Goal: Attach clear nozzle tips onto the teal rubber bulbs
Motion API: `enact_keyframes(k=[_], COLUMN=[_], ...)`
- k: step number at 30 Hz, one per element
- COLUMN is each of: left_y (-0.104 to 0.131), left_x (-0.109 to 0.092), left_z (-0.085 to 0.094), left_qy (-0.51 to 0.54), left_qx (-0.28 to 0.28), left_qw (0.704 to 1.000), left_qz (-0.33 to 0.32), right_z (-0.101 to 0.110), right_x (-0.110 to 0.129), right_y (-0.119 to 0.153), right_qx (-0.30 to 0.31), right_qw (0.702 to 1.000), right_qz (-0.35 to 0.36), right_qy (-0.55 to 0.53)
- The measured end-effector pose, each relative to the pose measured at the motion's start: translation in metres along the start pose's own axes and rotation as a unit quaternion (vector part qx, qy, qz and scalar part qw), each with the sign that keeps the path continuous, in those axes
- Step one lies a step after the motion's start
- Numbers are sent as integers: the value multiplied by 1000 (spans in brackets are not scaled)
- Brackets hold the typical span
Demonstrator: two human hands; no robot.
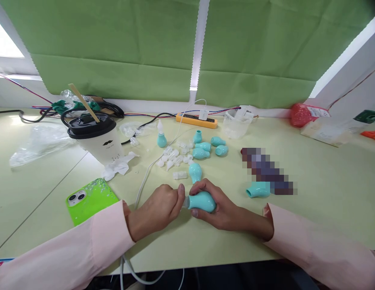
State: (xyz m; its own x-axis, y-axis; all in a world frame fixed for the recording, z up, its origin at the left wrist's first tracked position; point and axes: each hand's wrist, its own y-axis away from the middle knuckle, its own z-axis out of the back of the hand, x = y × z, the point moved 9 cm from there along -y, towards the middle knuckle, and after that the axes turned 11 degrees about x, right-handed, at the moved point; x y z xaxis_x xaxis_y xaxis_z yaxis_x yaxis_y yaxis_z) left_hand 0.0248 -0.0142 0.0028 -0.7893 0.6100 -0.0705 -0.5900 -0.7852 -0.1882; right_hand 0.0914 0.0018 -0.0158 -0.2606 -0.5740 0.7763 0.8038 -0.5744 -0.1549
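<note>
Leftmost, a green phone [92,197] is laid flat on the near side, with a lidded cup [99,145] placed farther off; if the left forearm were swung outward, either could be knocked. A white cable [142,186] is run beside the left hand [159,207] and could be snagged by a sleeve. That hand's fingers are curled closed around a translucent fitting [185,202], mostly hidden, so how far it is seated cannot be told. Small clear parts [173,155] are scattered beyond and could be swept aside by a careless knuckle. The fitting is met, near the middle, by the neck of a teal bulb [202,201], clasped between the part-open thumb and fingers of the right hand [225,209]; if its glossy body were squeezed too hard or unevenly, the joint could be skewed. Farther right, a loose bulb [258,189] is left lying on its side and could be rolled by a nudge.
</note>
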Motion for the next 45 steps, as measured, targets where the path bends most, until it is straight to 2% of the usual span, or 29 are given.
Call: enact_keyframes(k=[4, 7, 11, 14, 17, 21, 23, 27, 31, 33, 41, 45], left_y=[-2, -3, -4, -2, 0, 5, 6, 7, 7, 6, -1, -1], left_x=[-3, -6, -7, -11, -14, -21, -22, -24, -27, -26, -17, -18], left_z=[-4, -8, -11, -8, 2, 16, 20, 19, 13, 9, -9, -8], left_qy=[-33, -54, -75, -89, -108, -118, -116, -111, -100, -91, -42, -10], left_qx=[24, 51, 55, 26, -36, -109, -124, -130, -117, -97, 33, 54], left_qw=[999, 997, 995, 994, 990, 981, 979, 979, 982, 985, 996, 997], left_qz=[-14, -34, -43, -62, -77, -108, -110, -110, -112, -110, -77, -52], right_z=[-4, -5, -6, -6, -4, -15, -16, -13, -9, -11, -6, -7], right_x=[-2, -2, -1, 1, 0, -13, -20, -21, -10, -7, -2, 1], right_y=[-3, -4, -5, -5, -6, -5, -5, -5, -5, -5, -3, -3], right_qx=[43, 56, 67, 75, 72, 109, 96, 53, 24, 29, 17, 25], right_qw=[998, 997, 995, 992, 989, 963, 953, 952, 971, 975, 988, 991], right_qz=[-20, -25, -26, -28, -34, -102, -129, -115, -61, -46, -35, -40], right_qy=[-38, -56, -73, -94, -127, -224, -258, -279, -229, -218, -149, -126])
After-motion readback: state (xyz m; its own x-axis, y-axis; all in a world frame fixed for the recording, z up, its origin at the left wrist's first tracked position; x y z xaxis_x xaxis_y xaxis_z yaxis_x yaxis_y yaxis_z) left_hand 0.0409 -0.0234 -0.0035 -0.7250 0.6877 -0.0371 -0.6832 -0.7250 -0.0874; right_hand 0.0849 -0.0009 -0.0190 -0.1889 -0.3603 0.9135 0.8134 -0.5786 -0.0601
